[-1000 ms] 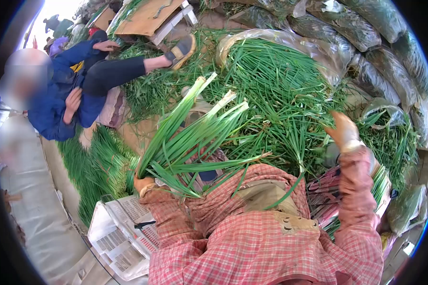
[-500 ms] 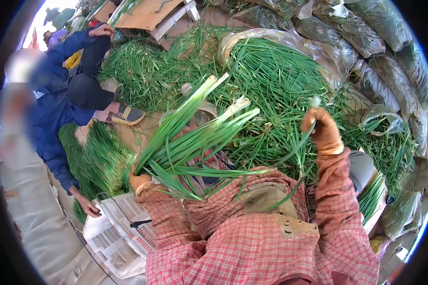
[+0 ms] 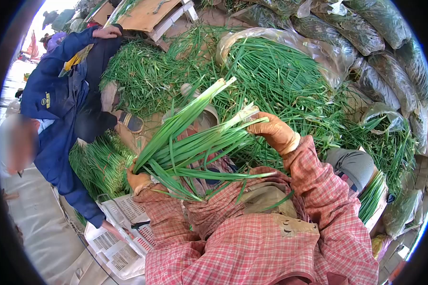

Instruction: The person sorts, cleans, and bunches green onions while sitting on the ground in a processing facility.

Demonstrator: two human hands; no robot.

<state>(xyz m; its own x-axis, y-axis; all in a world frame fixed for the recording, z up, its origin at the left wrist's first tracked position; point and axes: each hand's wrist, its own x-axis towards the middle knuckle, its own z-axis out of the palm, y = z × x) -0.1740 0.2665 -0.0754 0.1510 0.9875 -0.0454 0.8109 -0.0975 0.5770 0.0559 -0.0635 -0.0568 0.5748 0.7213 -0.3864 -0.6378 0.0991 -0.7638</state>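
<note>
My left hand (image 3: 139,179), in a tan glove, grips a bunch of green onions (image 3: 190,137) at its leafy end, with the white stalk ends pointing up and right. At those stalk ends my gloved right hand (image 3: 275,132) closes on the bunch. Both sleeves are red plaid. A large loose heap of green onions (image 3: 280,80) lies on clear plastic just beyond my hands.
A person in a blue jacket (image 3: 57,104) bends over at the left, one hand on white printed sheets (image 3: 114,237). Stacked green onions (image 3: 100,161) lie beside them. Filled plastic sacks (image 3: 390,52) line the right. Cardboard and a wooden pallet (image 3: 152,16) sit at the top.
My right hand came down from the raised position over the heap and closed on the stalk ends of the bunch. The person in blue leaned further down toward the white sheets.
</note>
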